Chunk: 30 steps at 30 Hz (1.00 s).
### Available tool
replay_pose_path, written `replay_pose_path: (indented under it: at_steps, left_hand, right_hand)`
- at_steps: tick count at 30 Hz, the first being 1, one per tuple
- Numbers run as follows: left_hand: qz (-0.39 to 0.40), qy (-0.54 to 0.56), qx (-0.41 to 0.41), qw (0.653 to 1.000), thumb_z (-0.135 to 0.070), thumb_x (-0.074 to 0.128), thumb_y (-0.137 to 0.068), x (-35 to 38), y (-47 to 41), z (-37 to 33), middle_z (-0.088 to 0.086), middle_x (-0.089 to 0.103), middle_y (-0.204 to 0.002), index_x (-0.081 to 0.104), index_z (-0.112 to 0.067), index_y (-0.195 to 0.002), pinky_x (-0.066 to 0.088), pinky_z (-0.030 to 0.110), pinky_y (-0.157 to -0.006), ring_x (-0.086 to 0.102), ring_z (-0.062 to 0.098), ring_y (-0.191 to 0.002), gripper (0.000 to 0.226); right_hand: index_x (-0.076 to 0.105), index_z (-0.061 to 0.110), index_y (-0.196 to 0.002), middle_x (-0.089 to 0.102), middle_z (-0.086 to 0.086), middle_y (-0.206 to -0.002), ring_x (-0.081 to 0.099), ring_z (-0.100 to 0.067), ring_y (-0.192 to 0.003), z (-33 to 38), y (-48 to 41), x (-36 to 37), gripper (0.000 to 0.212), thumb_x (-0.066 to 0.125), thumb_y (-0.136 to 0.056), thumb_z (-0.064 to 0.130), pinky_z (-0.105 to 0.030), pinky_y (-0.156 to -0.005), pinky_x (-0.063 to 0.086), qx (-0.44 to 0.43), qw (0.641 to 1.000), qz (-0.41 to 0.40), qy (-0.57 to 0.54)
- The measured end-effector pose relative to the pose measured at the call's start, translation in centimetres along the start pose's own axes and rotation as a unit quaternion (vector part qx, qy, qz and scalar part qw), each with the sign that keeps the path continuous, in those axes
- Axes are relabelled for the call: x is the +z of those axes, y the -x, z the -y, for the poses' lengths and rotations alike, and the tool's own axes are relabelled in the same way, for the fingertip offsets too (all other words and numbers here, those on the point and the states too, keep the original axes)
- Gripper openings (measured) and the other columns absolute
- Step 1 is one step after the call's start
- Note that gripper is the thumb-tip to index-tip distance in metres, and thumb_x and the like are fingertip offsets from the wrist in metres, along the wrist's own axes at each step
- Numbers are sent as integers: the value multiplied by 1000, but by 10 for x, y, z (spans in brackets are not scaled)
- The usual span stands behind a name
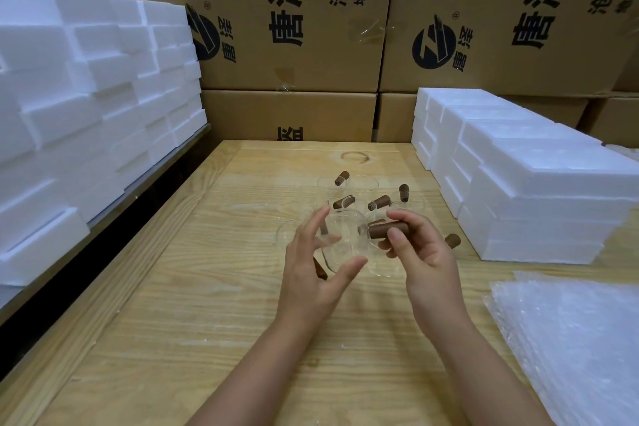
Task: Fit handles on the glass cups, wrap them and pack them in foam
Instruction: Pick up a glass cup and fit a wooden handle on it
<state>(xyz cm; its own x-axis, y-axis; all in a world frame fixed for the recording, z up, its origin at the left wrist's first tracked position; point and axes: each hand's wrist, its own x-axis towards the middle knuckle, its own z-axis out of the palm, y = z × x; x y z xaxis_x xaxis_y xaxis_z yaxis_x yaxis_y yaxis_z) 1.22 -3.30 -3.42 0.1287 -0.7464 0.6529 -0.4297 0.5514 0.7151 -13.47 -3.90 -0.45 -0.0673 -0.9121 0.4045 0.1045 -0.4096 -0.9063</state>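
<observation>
Above the wooden table I hold a clear glass cup. My left hand cups its body between thumb and fingers. My right hand pinches the brown wooden handle that points right from the cup's side. Behind them stand several more glass cups with brown handles, hard to tell apart because the glass is clear. One handle shows below my left palm.
White foam blocks are stacked at the left and at the right. Bubble wrap sheets lie at the near right. Cardboard boxes form a wall behind the table.
</observation>
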Motion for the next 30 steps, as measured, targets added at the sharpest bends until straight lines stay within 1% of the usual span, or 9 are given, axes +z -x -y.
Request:
replay_pose_path:
  at_steps: [2, 5, 9, 13, 17, 21, 23, 26, 30]
  left_hand:
    - [6, 8, 42, 999, -48, 68, -75, -3, -4, -2, 3, 44, -143, 40, -41, -134, 34, 7, -97, 62, 0, -96, 65]
    - [59, 3, 74, 996, -47, 78, -67, -8, -5, -2, 3, 37, -149, 32, -31, -143, 38, 8, -90, 58, 1, -97, 90]
    - [88, -4, 83, 993, -38, 83, -66, -7, -4, 3, -18, 41, -136, 18, -44, -147, 41, 12, -90, 55, 3, -100, 104]
    - [60, -40, 60, 996, -25, 85, -69, 0, -4, 10, -12, 49, -109, 30, -45, -140, 40, 7, -83, 52, 5, -83, 92]
    - [29, -59, 50, 997, -45, 72, -73, 2, -1, 10, -16, 47, -91, 42, -46, -131, 40, 6, -75, 49, 5, -78, 65]
    - [8, -77, 81, 994, -41, 72, -76, 6, 0, 5, -13, 43, -87, 44, -37, -130, 40, 6, -75, 46, 1, -77, 61]
    - [-2, -94, 101, 990, -40, 70, -77, 8, 0, 3, -8, 45, -85, 46, -34, -128, 38, 6, -72, 41, -1, -74, 57]
    - [4, -102, 102, 990, -38, 65, -76, 8, 0, 2, -3, 49, -83, 45, -35, -128, 39, 11, -69, 39, -1, -71, 55]
    - [17, -97, 87, 991, -34, 71, -72, 7, 1, 2, -1, 53, -81, 45, -38, -129, 43, 18, -66, 45, 6, -68, 63]
  right_hand:
    - [66, 20, -99, 71, -5, -87, 64, -12, -74, 0, -1, 0, 16, 59, -89, 10, -19, -69, 51, 23, 998, -32, -41]
    - [67, 16, -95, 71, -4, -81, 62, -12, -66, -1, -3, 1, 13, 61, -84, 19, -21, -65, 51, 64, 993, -58, -78]
    - [68, 12, -90, 71, -2, -71, 57, -8, -54, -3, -4, 1, 12, 60, -89, 20, -19, -55, 50, 111, 987, -82, -81]
    - [68, 5, -90, 64, -2, -60, 54, -10, -51, -4, -3, 0, 26, 60, -90, 29, -20, -51, 47, 149, 984, -86, -45]
    - [66, 17, -98, 68, -3, -91, 64, -15, -71, -1, 2, 8, 34, 55, -87, 47, -32, -63, 53, 128, 988, -90, 16]
    - [63, 31, -92, 53, 3, -109, 62, -16, -87, 4, 8, 17, 47, 54, -64, 67, -25, -73, 52, 75, 991, -62, 95]
    - [62, 31, -91, 46, 5, -110, 58, -5, -89, 4, 10, 18, 51, 56, -59, 70, -23, -82, 51, 74, 989, -59, 110]
    - [56, 35, -94, 38, 10, -113, 50, 7, -90, 6, 11, 19, 61, 60, -47, 74, -5, -72, 43, 77, 988, -39, 129]
    - [45, 41, -99, 26, 11, -118, 45, -4, -107, 3, 13, 20, 67, 74, -44, 67, -4, -68, 42, 77, 979, 7, 188]
